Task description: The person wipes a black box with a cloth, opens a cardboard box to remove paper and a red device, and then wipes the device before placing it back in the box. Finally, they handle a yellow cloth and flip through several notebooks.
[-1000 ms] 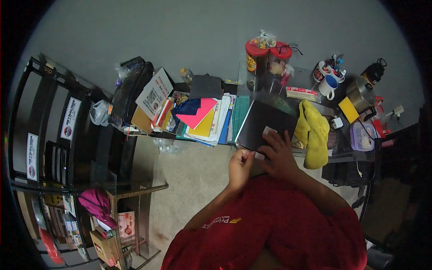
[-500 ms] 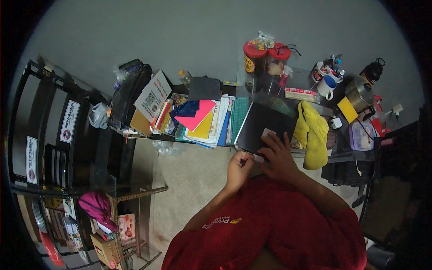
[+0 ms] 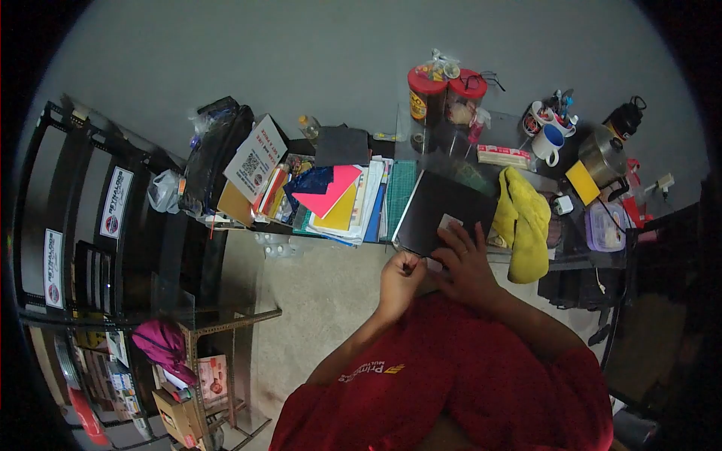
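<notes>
A black-covered book or folder (image 3: 436,207) lies tilted at the front of the table, with a pale edge along its left side. My right hand (image 3: 466,263) rests on its lower right part, fingers spread over the cover beside a small pale label (image 3: 450,222). At the lower left corner, my left hand (image 3: 400,282) is closed in a pinch; what it holds is too small and dark to make out. A small pale strip (image 3: 434,264) shows between my hands. Right of the book lies a yellow towel (image 3: 520,225).
Left of the book are a green cutting mat (image 3: 401,197) and stacked papers with a pink sheet (image 3: 331,192). A mug (image 3: 549,143), a steel pot (image 3: 602,158) and red-lidded jars (image 3: 427,83) stand behind and to the right. Shelving (image 3: 75,225) is at far left.
Both hands stay almost in place at the book's lower edge. The pale strip between them has shifted slightly; the book stays put.
</notes>
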Demonstrator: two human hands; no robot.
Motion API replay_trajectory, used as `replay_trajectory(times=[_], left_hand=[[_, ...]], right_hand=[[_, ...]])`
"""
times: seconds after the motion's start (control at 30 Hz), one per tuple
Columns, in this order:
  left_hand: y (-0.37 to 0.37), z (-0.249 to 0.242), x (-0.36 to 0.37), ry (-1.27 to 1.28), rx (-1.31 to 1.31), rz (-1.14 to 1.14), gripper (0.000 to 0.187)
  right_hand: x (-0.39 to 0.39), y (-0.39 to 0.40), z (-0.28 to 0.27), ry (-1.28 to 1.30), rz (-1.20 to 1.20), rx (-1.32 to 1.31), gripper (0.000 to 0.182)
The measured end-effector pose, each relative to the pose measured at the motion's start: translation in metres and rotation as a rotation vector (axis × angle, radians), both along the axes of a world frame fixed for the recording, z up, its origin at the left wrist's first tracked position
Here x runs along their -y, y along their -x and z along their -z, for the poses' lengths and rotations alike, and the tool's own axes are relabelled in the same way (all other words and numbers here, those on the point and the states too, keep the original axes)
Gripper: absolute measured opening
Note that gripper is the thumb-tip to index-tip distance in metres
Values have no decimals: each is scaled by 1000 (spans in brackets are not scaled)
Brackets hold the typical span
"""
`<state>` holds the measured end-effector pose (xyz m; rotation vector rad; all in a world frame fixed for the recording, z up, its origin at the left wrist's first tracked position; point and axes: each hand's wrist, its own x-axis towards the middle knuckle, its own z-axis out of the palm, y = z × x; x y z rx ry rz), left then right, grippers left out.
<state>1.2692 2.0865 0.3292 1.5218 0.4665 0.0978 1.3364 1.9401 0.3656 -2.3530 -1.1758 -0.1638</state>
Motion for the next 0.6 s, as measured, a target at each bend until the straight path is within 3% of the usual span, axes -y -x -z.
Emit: replay_trajectory(times=[0.23, 0.37, 0.43, 0.47, 0.53, 0.6], left_hand=[[-7, 8, 5, -91, 148, -45, 11], [-5, -4, 6, -22, 171, -86, 14], [-5, -19, -2, -566, 254, -95, 31], [-7, -21, -7, -561, 269, -77, 31], [-11, -24, -13, -941, 351, -37, 29], [-14, -17, -14, -938, 372, -31, 29]], right_hand=[[-1, 0, 4, -1, 23, 24, 29], [-4, 0, 21, -24, 55, 80, 25], [-3, 3, 20, -24, 49, 65, 22], [-3, 3, 18, -26, 42, 44, 20], [-4, 4, 11, 9, 57, 52, 20], [-3, 3, 10, 45, 56, 55, 20]])
